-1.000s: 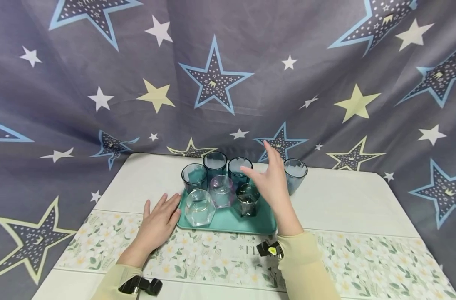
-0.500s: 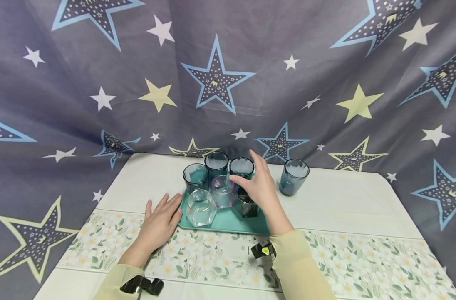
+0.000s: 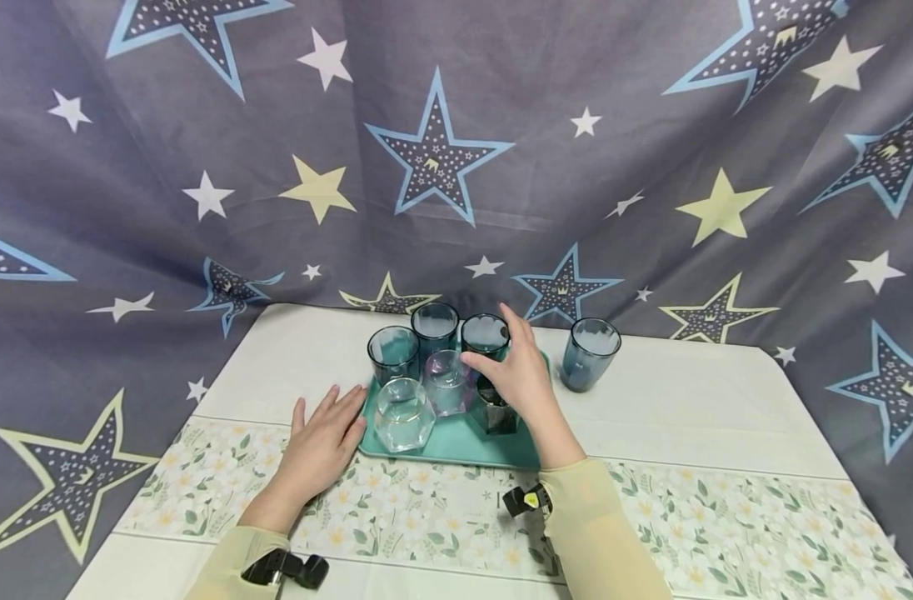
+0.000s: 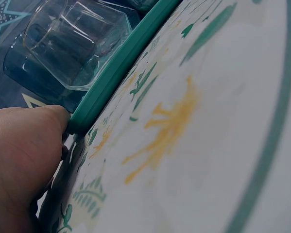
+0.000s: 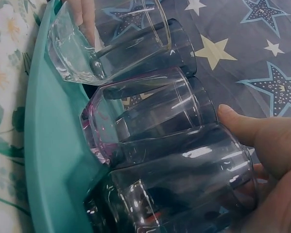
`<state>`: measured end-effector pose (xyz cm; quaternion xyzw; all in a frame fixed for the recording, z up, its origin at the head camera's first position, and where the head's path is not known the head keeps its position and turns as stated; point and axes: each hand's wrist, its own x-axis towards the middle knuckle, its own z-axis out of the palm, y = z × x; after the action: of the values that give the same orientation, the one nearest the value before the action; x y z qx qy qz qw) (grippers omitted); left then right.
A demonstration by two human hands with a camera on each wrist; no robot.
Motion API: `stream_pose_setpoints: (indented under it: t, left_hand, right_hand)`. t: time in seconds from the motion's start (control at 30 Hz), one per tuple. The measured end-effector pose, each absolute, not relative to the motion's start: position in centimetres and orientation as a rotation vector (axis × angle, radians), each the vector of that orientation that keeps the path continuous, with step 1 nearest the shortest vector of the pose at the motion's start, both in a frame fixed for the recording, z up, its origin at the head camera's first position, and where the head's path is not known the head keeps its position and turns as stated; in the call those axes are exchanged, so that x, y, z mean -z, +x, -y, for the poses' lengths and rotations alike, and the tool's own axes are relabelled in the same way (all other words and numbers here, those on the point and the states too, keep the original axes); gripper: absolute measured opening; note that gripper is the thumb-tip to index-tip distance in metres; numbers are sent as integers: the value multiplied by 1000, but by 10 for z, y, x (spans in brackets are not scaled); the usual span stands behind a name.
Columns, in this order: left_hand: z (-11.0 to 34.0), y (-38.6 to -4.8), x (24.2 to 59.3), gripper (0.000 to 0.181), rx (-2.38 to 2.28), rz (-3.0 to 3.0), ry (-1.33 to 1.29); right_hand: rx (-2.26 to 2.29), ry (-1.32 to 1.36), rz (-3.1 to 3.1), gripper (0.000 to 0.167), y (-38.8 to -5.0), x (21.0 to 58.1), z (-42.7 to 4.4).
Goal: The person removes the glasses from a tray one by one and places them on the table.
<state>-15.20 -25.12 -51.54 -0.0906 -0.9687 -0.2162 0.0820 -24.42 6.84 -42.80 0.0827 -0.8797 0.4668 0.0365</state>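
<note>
My right hand (image 3: 518, 375) reaches over the dark grey glass (image 3: 496, 412), with thumb and fingers around the rim of the back right blue glass (image 3: 481, 336). In the right wrist view, the thumb (image 5: 242, 126) lies by the rims, partly behind the dark glass. My left hand (image 3: 317, 446) rests on the table, its fingers fairly straight and touching the left edge of the green tray (image 3: 456, 450). In the left wrist view, the thumb (image 4: 53, 116) meets the tray's rim. A clear glass (image 3: 404, 421) and a pink-tinted glass (image 3: 446, 387) also stand on the tray.
Two more blue glasses, one at the left (image 3: 393, 354) and one at the back (image 3: 435, 329), stand close together on the tray. Another blue glass (image 3: 590, 358) stands alone on the table, right of the tray. A star-patterned cloth (image 3: 456, 167) hangs behind the table.
My right hand has come down and left from beside the lone blue glass to the back right blue glass on the tray. The left hand stays at the tray's edge.
</note>
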Motion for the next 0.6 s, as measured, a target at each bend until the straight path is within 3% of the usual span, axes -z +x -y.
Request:
stream_pose_setpoints:
  t: [0.6]
  left_hand:
    - [251, -151, 515, 52, 650, 2895, -268]
  right_hand:
    - [-1446, 193, 2737, 97, -245, 431, -68]
